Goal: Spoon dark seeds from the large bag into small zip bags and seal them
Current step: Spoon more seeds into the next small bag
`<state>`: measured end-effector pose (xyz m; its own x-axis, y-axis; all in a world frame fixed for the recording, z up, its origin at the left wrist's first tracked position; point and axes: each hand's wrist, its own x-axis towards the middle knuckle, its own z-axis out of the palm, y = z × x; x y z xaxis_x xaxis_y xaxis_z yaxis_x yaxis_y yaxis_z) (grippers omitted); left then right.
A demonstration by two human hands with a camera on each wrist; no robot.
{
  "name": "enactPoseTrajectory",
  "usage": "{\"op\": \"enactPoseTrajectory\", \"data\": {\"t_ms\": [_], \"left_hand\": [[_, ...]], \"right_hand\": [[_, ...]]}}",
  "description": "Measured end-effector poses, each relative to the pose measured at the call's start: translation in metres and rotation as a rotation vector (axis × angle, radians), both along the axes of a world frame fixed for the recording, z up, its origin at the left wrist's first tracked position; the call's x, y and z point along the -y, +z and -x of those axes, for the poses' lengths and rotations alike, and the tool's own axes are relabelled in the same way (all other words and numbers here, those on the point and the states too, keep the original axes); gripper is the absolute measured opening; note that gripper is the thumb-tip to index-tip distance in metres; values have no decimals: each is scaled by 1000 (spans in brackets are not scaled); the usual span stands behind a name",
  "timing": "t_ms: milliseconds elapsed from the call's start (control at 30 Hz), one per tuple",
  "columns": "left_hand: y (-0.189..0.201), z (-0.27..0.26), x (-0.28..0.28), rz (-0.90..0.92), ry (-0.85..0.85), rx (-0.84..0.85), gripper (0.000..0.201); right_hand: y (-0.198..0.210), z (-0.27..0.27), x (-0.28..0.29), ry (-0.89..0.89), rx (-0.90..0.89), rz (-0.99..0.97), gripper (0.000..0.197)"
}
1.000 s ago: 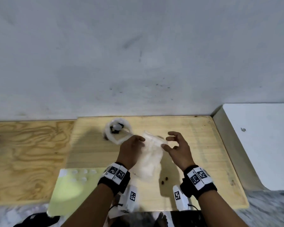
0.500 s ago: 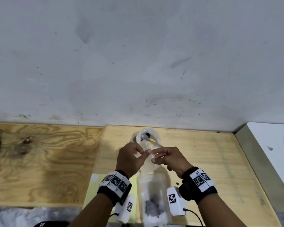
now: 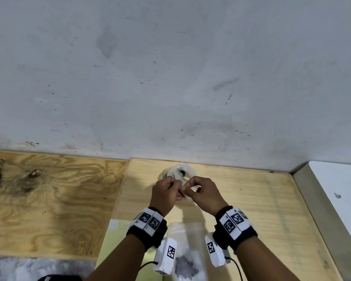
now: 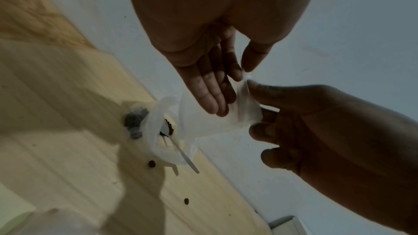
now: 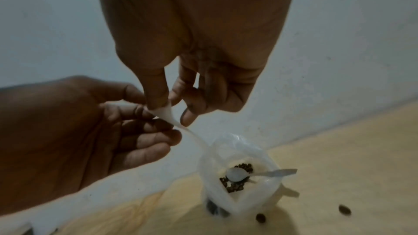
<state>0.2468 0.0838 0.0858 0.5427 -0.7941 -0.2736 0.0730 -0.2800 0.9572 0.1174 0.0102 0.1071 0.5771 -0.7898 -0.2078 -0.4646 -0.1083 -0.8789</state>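
I hold a small clear zip bag [image 3: 183,187] in the air with both hands. My left hand [image 3: 177,184] pinches its top edge between thumb and forefinger, the other fingers straight in the left wrist view. My right hand [image 3: 188,185] pinches the same edge right beside it. The film hangs slack and twisted [image 5: 168,113] below the fingers. Behind the hands the large bag [image 3: 180,171] stands open on the board, with dark seeds [image 5: 237,186] and a white plastic spoon [image 5: 236,175] in it. The small bag [image 4: 244,112] looks empty.
A clear bag holding dark seeds [image 3: 187,260] lies flat on the pale wooden board [image 3: 251,199] between my wrists. Loose seeds [image 5: 260,218] lie near the large bag. A pale green sheet [image 3: 114,240] is at front left, a white block [image 3: 342,189] at right, the wall close behind.
My hands were apart over the bags a second ago; they have come together and now both pinch the small bag's top edge. The view has tilted up and shifted.
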Motion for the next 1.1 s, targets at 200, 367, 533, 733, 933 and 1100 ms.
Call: {"op": "enactPoseTrajectory", "data": {"t_ms": [200, 367, 533, 733, 933, 1100], "left_hand": [[5, 10, 8, 10, -65, 255, 27], [2, 9, 9, -27, -190, 419, 32], [2, 13, 8, -5, -179, 544, 28], [-1, 1, 13, -143, -297, 866, 135], [-11, -13, 21, -71, -404, 928, 119], [-17, -14, 21, -33, -501, 964, 104]], "right_hand": [[-6, 6, 19, 18, -64, 109, 22], [-14, 9, 24, -24, -136, 209, 16], [-7, 10, 42, -99, -122, 142, 18], [-3, 8, 41, -50, 29, -37, 24], [-6, 7, 42, 90, 54, -23, 14], [-19, 5, 48, 99, -132, 196, 29]]}}
